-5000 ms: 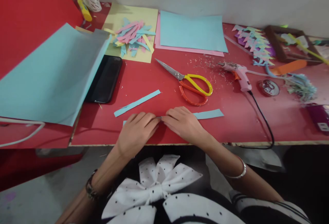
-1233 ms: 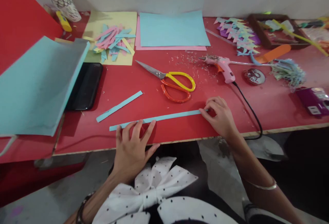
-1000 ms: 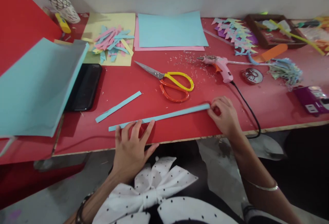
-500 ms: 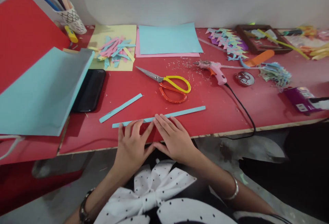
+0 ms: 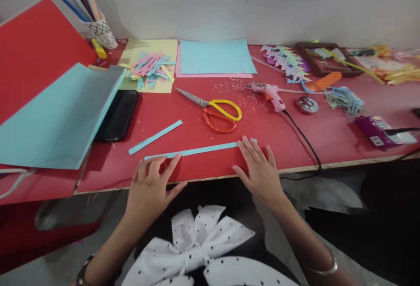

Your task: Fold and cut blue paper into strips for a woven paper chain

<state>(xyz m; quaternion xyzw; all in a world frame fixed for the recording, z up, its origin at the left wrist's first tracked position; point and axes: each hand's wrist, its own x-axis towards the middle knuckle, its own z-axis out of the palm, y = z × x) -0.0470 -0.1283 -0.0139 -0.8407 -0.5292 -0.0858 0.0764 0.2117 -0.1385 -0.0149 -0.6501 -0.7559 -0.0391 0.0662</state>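
A long, narrow light-blue paper strip [image 5: 210, 148] lies flat near the front of the red table. My left hand [image 5: 152, 183] rests its fingertips on the strip's left part, fingers spread. Toward the strip's right end, my right hand [image 5: 260, 170] presses down with outstretched fingers, covering part of it. A shorter blue paper strip [image 5: 155, 137] lies slanted just beyond my left hand. Behind the long strip are scissors [image 5: 210, 106] with one yellow and one red handle, their blades pointing left.
Farther back lie blue paper sheets [image 5: 216, 57] and cut paper pieces [image 5: 151, 69] on yellow paper. A pink glue gun [image 5: 271, 95] with its cord is at right, near a purple box [image 5: 377, 132]. A black phone [image 5: 118, 115] sits left, partly under a blue folder [image 5: 62, 124].
My right hand has slid right along the long strip to near its end. My left hand has shifted slightly left, so the hands are now well apart.
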